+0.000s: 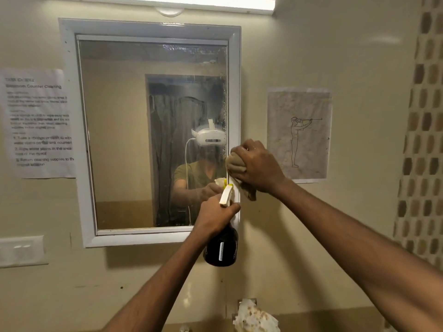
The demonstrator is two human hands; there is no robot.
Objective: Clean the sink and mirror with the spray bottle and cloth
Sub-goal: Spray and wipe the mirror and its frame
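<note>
A white-framed mirror (124,130) hangs on the wall ahead, with wet streaks and droplets along its top and right side. My left hand (215,214) grips the neck of a dark spray bottle (221,248) with a white and yellow trigger head, held in front of the mirror's lower right corner. My right hand (259,166) is closed on a bunched tan cloth (236,164), pressed against the mirror's right frame edge. The sink is out of view.
A printed instruction sheet (40,123) is taped left of the mirror and a drawing sheet (299,135) right of it. A white switch plate (21,251) sits at lower left. A patterned curtain (424,140) hangs at right. A crumpled white object (254,317) lies below.
</note>
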